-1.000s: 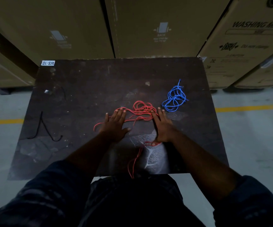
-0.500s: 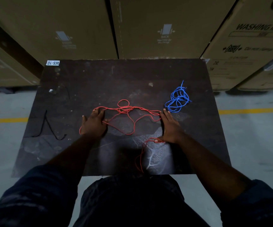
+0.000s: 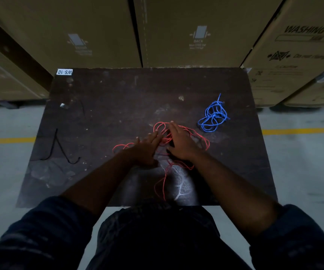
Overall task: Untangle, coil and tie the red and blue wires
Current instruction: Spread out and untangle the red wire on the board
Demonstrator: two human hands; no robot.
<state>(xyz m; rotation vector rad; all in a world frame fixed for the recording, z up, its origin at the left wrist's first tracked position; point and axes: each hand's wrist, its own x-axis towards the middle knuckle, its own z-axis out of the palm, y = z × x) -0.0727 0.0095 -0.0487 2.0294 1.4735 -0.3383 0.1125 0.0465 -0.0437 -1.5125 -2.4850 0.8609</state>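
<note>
You're untangling: left hand (image 3: 147,150) and right hand (image 3: 180,146) press flat, fingers straight, on the red wire (image 3: 164,182) at the table's (image 3: 98,117) middle. The blue wire (image 3: 213,117) lies bunched nearer the table's right edge. Next, probably pinch a free end.

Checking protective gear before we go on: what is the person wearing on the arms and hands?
Dark blue fabric left sleeve and right sleeve, both pushed up near the elbows, forearms bare. Left hand and right hand are bare: no gloves, and no watch or ring shows in the dim light.
</note>
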